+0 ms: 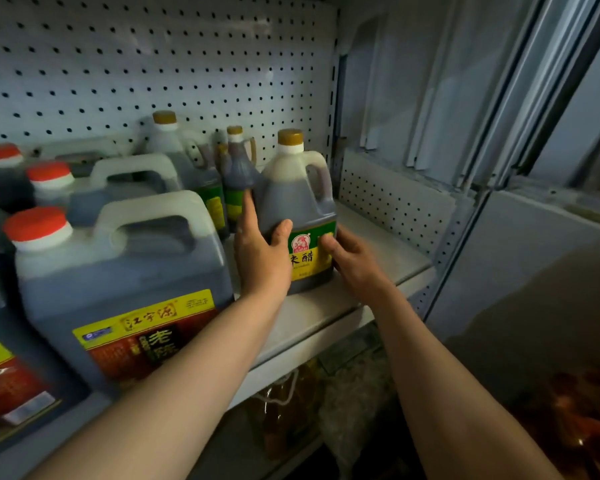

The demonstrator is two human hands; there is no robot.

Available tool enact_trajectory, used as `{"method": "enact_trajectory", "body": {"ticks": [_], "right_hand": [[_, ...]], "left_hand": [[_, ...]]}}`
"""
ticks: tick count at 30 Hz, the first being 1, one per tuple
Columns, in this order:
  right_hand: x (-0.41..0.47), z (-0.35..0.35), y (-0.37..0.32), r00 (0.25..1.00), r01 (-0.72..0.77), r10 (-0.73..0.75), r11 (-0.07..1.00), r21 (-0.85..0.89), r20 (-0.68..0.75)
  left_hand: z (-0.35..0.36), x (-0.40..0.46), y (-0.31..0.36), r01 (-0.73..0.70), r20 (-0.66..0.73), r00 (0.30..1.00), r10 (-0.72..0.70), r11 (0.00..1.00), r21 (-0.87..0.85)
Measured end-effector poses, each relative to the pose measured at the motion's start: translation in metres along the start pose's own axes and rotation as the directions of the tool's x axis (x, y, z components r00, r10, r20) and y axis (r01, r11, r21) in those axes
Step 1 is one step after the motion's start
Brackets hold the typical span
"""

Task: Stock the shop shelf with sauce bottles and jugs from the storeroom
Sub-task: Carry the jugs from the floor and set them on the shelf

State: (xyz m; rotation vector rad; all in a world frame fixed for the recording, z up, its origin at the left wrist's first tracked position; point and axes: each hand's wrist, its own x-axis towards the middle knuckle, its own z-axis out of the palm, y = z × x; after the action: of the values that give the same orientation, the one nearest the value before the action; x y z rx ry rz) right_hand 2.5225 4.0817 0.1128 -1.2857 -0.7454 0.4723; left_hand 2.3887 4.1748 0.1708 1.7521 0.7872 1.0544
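Your left hand (262, 252) and right hand (355, 261) hold the gold-capped vinegar jug (297, 202) between them. It stands upright on the shelf (378, 251), near the right end and just back from the front edge. Your left fingers (248, 206) lie straight up along the jug's left side, with the thumb curled onto the front beside the green and yellow label. Your right hand wraps the jug's lower right side, its fingers curled onto the label's right edge.

Just behind the jug and to its left stand a slim dark bottle (238, 168) with a loop handle and a second gold-capped jug (184, 157), both close to the pegboard back wall (153, 53). To the left, at the shelf's front edge, a large red-capped jug (118, 282) of dark liquid stands beside your left forearm, and its yellow and red label faces you. More red-capped jugs (49, 181) stand behind it, and another shows in part at the left edge. Below the shelf, a bottle of amber liquid (284, 407) shows dimly.
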Motion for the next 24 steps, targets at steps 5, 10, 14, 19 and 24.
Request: {"method": "enact_trajectory", "body": {"ticks": [5, 10, 14, 19, 24], "right_hand": [[0.027, 0.019, 0.010, 0.999, 0.003, -0.004, 1.000, 0.025, 0.053], [0.045, 0.040, 0.015, 0.992, 0.032, -0.036, 0.999, 0.032, 0.121], [0.060, 0.052, 0.022, 0.991, 0.041, -0.048, 0.998, 0.057, 0.128], [0.067, 0.055, 0.029, 0.990, 0.051, -0.060, 0.996, 0.066, 0.131], [0.064, 0.056, 0.026, 0.989, 0.048, -0.059, 0.995, 0.086, 0.133]], "left_hand": [[0.010, 0.010, -0.001, 0.107, -0.197, 0.975, -0.098, 0.994, 0.033], [0.013, 0.025, -0.006, 0.150, -0.321, 0.933, -0.165, 0.986, -0.071], [0.012, 0.030, -0.004, 0.154, -0.361, 0.911, -0.197, 0.977, -0.145], [0.012, 0.035, -0.007, 0.141, -0.384, 0.902, -0.196, 0.976, -0.167], [0.013, 0.035, -0.008, 0.132, -0.384, 0.902, -0.195, 0.974, -0.183]]}}
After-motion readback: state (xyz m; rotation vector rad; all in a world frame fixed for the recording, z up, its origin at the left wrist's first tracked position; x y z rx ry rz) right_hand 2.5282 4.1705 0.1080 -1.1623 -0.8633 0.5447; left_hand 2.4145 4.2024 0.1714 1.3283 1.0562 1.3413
